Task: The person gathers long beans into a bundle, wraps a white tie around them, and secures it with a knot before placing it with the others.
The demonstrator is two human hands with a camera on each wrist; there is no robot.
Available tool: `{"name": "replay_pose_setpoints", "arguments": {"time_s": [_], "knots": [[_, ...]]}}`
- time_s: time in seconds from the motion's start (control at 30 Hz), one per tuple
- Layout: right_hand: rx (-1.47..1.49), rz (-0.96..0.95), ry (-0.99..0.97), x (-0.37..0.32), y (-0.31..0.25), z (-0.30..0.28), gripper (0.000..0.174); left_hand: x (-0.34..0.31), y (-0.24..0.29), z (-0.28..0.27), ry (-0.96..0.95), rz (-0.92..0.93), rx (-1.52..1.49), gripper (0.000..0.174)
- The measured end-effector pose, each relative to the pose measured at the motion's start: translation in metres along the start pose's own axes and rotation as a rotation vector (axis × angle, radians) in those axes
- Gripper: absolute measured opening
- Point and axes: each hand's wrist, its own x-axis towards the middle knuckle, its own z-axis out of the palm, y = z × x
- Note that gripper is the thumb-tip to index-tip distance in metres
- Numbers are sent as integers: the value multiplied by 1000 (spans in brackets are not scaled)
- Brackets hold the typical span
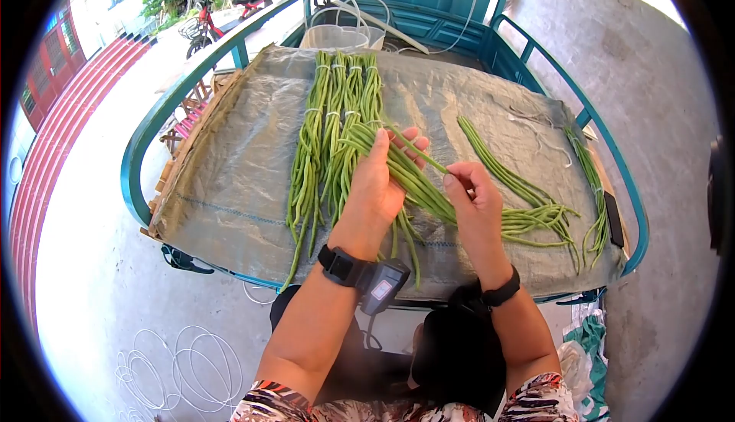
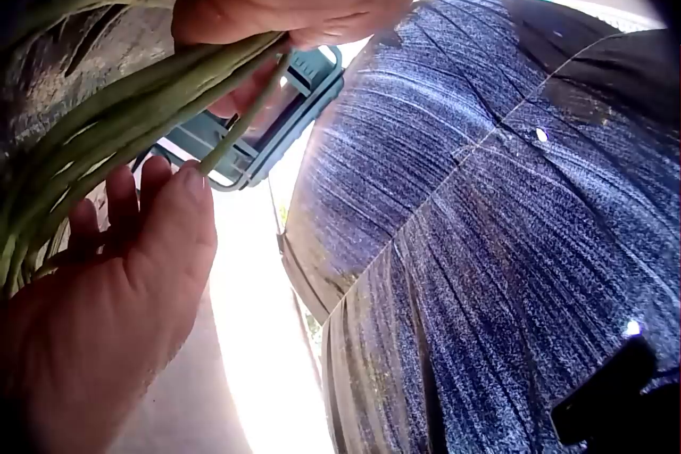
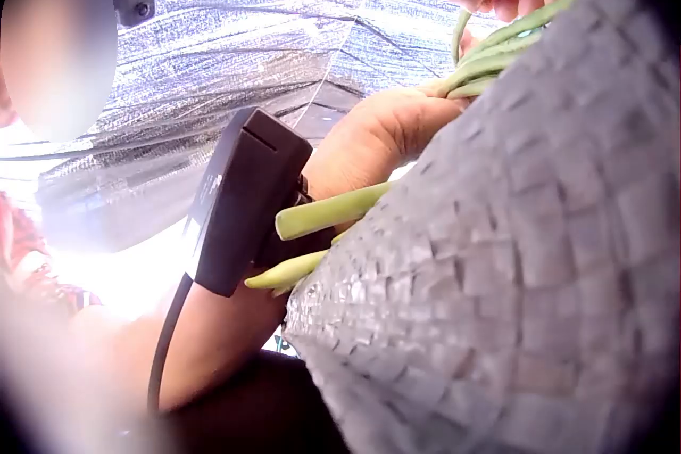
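In the head view my left hand (image 1: 377, 185) holds a bunch of long green beans (image 1: 419, 186) slantwise across its palm, thumb on the near side. My right hand (image 1: 478, 211) pinches the end of a single long bean (image 1: 419, 152) that crosses above the bunch. The left wrist view shows the left thumb (image 2: 176, 225) touching a thin bean beside the bunch. Several tied bundles of long beans (image 1: 312, 127) lie side by side at the left hand, white ties round them. Loose long beans (image 1: 501, 168) lie beyond the right hand.
A grey woven sheet (image 1: 230, 123) covers the cart bed, with teal rails (image 1: 145, 135) at both sides. At the right edge lie another bean bundle (image 1: 586, 163) and a black phone-like object (image 1: 613, 219). White ties (image 1: 540, 127) lie nearby. A whitish tub (image 1: 337, 37) stands behind.
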Motion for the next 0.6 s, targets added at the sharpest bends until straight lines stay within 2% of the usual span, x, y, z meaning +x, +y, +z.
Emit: {"name": "replay_pose_setpoints", "arguments": {"time_s": [0.3,0.4,0.6], "knots": [[-95,-28,-31,2,3,0,11,-3,1,2,-73,-16,-72,27],[-109,-18,-39,1,5,1,11,-3,1,3,-26,-20,-74,24],[-146,-6,-72,1,6,2,11,2,0,-2,-94,-25,-120,15]]}}
